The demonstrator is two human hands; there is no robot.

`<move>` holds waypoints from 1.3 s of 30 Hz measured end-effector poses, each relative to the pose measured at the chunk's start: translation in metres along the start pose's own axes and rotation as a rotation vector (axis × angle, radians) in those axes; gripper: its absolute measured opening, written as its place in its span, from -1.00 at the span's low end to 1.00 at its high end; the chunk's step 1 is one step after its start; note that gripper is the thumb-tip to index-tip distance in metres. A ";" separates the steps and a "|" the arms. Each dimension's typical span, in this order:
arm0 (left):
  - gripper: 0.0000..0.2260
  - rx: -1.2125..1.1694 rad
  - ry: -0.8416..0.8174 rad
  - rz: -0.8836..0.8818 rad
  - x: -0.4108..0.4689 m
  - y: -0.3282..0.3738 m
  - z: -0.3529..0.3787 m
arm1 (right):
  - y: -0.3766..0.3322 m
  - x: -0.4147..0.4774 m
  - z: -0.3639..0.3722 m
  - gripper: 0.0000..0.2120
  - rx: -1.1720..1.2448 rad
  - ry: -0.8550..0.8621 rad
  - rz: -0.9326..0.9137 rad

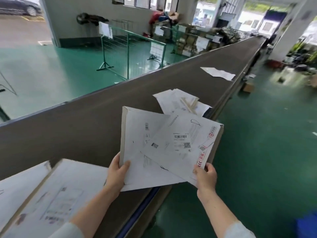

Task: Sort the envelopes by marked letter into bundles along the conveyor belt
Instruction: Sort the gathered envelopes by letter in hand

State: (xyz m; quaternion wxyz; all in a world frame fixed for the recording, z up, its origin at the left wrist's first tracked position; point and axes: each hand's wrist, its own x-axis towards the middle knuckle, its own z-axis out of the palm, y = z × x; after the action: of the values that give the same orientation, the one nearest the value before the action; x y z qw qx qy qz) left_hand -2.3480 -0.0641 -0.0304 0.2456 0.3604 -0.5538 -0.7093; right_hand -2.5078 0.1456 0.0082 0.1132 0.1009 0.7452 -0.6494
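My left hand (117,170) grips the lower left edge of a stack of white envelopes (137,152), thumb on top. My right hand (205,176) pinches the bottom corner of the top envelope (185,143), which is turned askew on the stack and bears a hand-drawn D-like mark near its upper edge. The stack is held above the near edge of the dark conveyor belt (77,126). A bundle of envelopes (176,102) lies on the belt just beyond my hands. Another bundle (217,73) lies farther along. A blurred pile of envelopes (51,194) lies on the belt at the lower left.
The belt runs diagonally to the far upper right. Green floor lies on both sides. Green metal racks (120,47) and stacked boxes (188,40) stand beyond the belt. A cardboard box (247,87) sits on the floor by the belt's right side. Something blue (307,224) is at the lower right.
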 end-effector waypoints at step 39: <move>-0.67 0.075 -0.187 -0.079 0.531 0.047 0.757 | -0.254 0.833 -0.110 -0.84 0.214 0.083 0.029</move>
State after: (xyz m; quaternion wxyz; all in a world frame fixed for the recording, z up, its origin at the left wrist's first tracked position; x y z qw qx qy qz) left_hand -3.2720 -0.0126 -0.0165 0.1512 0.3230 -0.5859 -0.7277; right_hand -3.3824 0.2231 0.0131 0.0800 0.1499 0.6742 -0.7188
